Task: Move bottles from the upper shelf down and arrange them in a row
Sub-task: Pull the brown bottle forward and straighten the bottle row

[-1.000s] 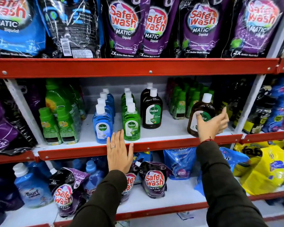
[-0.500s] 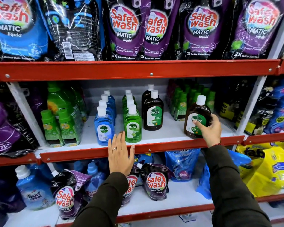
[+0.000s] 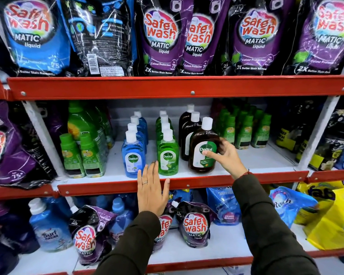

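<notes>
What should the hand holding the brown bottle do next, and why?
Probably the right hand should nudge the brown Dettol bottle upright and let go. It leans a little, at the front of the brown row, level with the green bottle and blue bottle beside it.

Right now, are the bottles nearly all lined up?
Partly. Blue and green rows look done. The right hand has a grip on a brown bottle at the front of the brown row. The left hand rests on the shelf edge. What's left isn't visible.
</notes>
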The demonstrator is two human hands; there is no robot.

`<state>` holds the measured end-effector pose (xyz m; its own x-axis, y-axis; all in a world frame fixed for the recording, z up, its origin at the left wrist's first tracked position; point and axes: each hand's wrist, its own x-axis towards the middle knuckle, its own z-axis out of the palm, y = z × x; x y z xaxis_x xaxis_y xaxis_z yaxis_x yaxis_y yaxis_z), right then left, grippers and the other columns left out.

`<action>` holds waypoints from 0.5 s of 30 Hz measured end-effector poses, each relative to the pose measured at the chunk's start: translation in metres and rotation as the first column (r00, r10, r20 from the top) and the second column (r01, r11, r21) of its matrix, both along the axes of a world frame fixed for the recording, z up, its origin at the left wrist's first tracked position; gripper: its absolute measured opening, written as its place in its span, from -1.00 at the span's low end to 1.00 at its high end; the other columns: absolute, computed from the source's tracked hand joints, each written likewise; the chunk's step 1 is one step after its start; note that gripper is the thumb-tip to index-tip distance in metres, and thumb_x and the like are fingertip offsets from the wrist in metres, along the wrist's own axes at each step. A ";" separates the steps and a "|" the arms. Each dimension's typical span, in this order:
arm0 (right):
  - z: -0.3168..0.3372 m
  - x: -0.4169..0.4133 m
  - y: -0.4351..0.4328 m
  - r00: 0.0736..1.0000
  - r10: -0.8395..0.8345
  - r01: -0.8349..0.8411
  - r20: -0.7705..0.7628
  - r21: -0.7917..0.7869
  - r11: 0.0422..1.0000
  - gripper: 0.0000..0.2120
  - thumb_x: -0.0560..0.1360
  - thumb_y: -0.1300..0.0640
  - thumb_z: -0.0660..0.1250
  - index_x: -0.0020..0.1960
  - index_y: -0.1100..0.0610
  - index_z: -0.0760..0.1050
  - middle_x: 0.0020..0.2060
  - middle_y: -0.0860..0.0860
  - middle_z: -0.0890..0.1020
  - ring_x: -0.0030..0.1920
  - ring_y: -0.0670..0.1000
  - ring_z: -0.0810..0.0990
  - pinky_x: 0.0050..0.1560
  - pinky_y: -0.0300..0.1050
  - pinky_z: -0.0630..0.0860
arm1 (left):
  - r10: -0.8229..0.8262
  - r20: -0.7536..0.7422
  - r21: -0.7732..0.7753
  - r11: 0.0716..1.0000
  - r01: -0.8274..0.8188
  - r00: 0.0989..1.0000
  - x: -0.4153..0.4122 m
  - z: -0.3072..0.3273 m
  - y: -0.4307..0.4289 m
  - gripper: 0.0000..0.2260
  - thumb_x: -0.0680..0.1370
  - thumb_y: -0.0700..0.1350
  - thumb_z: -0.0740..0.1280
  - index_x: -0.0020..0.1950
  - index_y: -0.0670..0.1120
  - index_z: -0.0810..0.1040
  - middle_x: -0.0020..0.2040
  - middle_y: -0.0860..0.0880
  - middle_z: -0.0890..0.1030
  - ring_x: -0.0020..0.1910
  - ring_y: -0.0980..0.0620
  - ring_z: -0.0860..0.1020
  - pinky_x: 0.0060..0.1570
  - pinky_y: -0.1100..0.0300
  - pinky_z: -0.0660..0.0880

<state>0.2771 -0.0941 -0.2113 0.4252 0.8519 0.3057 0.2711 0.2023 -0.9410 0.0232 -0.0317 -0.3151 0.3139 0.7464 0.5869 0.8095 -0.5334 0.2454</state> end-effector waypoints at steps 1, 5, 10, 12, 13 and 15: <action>-0.001 -0.002 0.002 1.000 0.011 -0.011 0.002 -0.007 1.000 -0.42 0.37 0.31 0.57 0.33 0.25 0.45 0.26 0.18 0.61 0.33 0.17 0.57 0.43 0.07 0.46 | -0.002 0.002 0.004 1.000 0.002 1.000 0.000 0.000 0.000 -0.39 0.67 0.18 -0.04 0.62 -0.15 0.20 0.60 -0.16 0.32 0.60 -0.14 0.24 0.62 -0.08 0.01; -0.004 -0.006 0.006 0.999 0.048 -0.048 0.011 -0.028 0.998 -0.47 0.39 0.34 0.54 0.30 0.24 0.45 0.26 0.21 0.62 0.30 0.17 0.59 0.40 0.07 0.49 | -0.002 0.013 0.023 1.000 0.002 1.000 0.001 -0.002 0.001 -0.40 0.67 0.18 -0.02 0.61 -0.16 0.22 0.59 -0.15 0.33 0.59 -0.14 0.26 0.61 -0.07 0.01; -0.003 -0.006 0.008 0.995 0.095 -0.094 0.029 -0.038 0.995 -0.50 0.41 0.34 0.52 0.27 0.13 0.42 0.23 0.14 0.60 0.17 -0.02 0.60 0.08 -0.40 0.56 | -0.013 0.048 0.026 1.000 0.012 0.999 0.002 -0.004 0.003 -0.39 0.67 0.18 -0.03 0.62 -0.15 0.20 0.60 -0.15 0.31 0.61 -0.13 0.23 0.62 -0.09 0.01; -0.003 -0.005 0.009 0.993 0.106 -0.103 0.048 -0.046 0.994 -0.49 0.43 0.33 0.51 0.29 0.13 0.40 0.23 0.12 0.60 0.15 -0.13 0.58 0.01 -0.49 0.51 | -0.039 0.120 0.018 0.999 0.037 0.992 0.003 -0.004 0.001 -0.40 0.67 0.17 -0.02 0.63 -0.14 0.17 0.61 -0.14 0.29 0.61 -0.11 0.20 0.62 -0.09 0.01; -0.003 -0.005 0.009 0.992 0.111 -0.108 0.057 -0.050 0.993 -0.49 0.44 0.32 0.50 0.30 0.12 0.39 0.24 0.12 0.59 0.15 -0.17 0.58 0.00 -0.51 0.50 | -0.053 0.168 0.017 0.999 0.051 0.984 0.004 -0.004 -0.001 -0.41 0.67 0.16 0.00 0.63 -0.13 0.17 0.62 -0.12 0.27 0.62 -0.09 0.19 0.62 -0.10 0.02; -0.004 -0.004 0.009 0.990 0.122 -0.118 0.073 -0.055 0.991 -0.49 0.45 0.31 0.49 0.32 0.13 0.37 0.25 0.12 0.59 0.12 -0.26 0.60 0.01 -0.51 0.50 | -0.082 0.252 0.033 0.997 0.076 0.964 0.008 -0.002 -0.009 -0.45 0.67 0.12 0.03 0.63 -0.06 0.17 0.63 -0.07 0.25 0.62 -0.05 0.17 0.63 -0.08 -0.01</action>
